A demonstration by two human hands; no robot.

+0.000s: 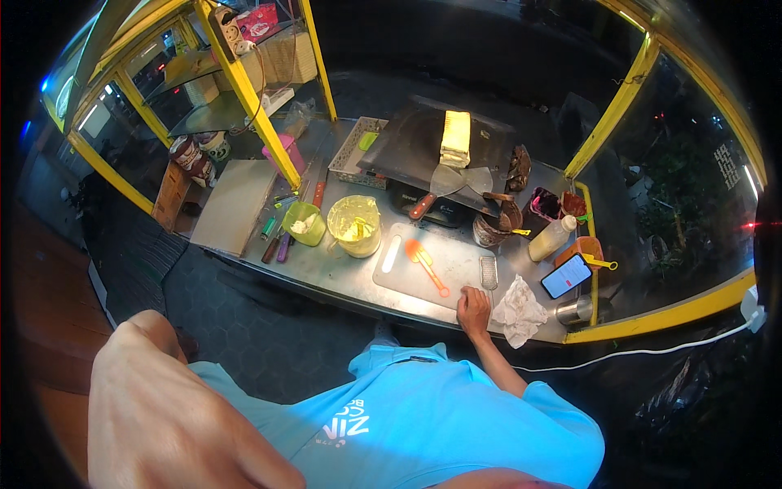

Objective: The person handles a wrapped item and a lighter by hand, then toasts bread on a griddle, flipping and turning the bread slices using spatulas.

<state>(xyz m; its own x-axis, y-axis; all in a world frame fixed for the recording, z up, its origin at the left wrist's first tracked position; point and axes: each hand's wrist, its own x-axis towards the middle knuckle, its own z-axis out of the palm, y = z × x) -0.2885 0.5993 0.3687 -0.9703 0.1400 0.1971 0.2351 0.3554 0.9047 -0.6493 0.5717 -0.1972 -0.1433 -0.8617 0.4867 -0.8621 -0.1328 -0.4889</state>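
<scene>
My left hand (167, 399) looms large at the lower left, close to the camera; its back shows and its fingers are hidden. My right hand (474, 310) rests on the counter's near edge, at the right corner of a pale cutting board (399, 279). Its fingers are loosely bent over the surface and nothing shows in them. On the board lie an orange spatula (425, 265) and, at its right side, a small metal grater (488, 273). A crumpled white tissue (521, 311) sits just right of that hand.
Behind the board, a dark griddle (399, 147) carries a yellow folded stack (455, 138) and scrapers (448, 181). Left stand a cream-coloured jug (354, 226) and a green tub (305, 225). Right are a bottle (552, 238), a phone (566, 276) and a chocolate-smeared container (498, 224). Yellow posts (248, 94) frame the counter.
</scene>
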